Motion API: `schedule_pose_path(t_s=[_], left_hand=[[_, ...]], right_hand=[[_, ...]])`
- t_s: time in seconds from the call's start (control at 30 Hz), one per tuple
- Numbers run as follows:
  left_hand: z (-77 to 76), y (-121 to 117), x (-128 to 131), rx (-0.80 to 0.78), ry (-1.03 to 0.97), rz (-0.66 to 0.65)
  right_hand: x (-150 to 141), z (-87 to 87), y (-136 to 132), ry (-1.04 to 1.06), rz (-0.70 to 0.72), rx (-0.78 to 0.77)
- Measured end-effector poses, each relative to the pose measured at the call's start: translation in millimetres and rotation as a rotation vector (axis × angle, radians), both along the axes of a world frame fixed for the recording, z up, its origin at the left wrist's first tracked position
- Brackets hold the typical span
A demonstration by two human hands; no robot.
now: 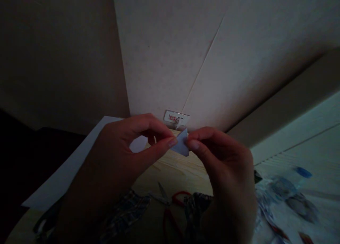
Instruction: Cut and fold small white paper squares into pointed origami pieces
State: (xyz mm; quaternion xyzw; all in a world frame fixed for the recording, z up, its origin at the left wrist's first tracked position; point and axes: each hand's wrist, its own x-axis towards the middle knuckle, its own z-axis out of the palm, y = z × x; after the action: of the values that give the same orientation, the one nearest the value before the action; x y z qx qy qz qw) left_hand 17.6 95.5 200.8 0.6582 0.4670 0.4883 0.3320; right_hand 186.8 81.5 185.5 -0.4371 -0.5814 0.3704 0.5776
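Observation:
A small folded piece of white paper point(181, 145), roughly triangular, is held up above the wooden table between both hands. My left hand point(132, 145) pinches its left corner between thumb and forefinger. On the other side, my right hand point(220, 155) grips the right edge the same way. Below the hands lie scissors point(165, 198) with red handles, their blades apart and partly covered by my sleeves. A large white sheet of paper point(71, 169) lies under and behind my left forearm, reaching past the table's left edge.
The wooden table point(177, 169) meets a pale wall with a socket point(176, 118) and a plug in it. At the right lie a clear plastic bottle point(287, 183) with a blue cap and crumpled wrappers point(271, 215). The room is dim.

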Motion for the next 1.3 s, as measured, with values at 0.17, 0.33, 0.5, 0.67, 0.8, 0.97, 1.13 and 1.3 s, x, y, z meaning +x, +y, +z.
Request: schedule_pose_path(t_s=[0.17,0.33,0.5,0.67,0.8,0.97,1.13,1.3], left_hand=[[1.1,-3.4,-0.3,0.038,-0.032,0.084],[-0.4,-3.0,1.0,0.115,-0.091,0.096],[-4.9,-0.8,3.6,0.030,-0.092,0.118],[-4.2,1.0,7.3,0.024,-0.062,0.067],[-2.5,1.9,8.3,0.023,-0.082,0.034],[-1.9,1.2,6.7,0.006,-0.093,0.005],[-2.9,0.7,6.3,-0.003,-0.157,-0.018],[-2.8,1.9,2.7,-0.043,-0.218,-0.117]], right_hand=[[2.4,3.7,0.6,-0.038,0.012,-0.042],[0.3,3.5,-0.6,-0.067,-0.029,0.001],[-1.5,1.6,0.1,-0.095,0.014,-0.023],[-2.1,1.2,0.1,-0.097,-0.010,0.000],[-0.5,1.1,-0.6,-0.151,-0.039,0.017],[-0.1,1.3,0.7,-0.135,-0.007,0.004],[-0.4,1.8,0.8,-0.064,0.029,-0.068],[2.9,-0.1,-1.6,0.014,0.144,-0.169]])
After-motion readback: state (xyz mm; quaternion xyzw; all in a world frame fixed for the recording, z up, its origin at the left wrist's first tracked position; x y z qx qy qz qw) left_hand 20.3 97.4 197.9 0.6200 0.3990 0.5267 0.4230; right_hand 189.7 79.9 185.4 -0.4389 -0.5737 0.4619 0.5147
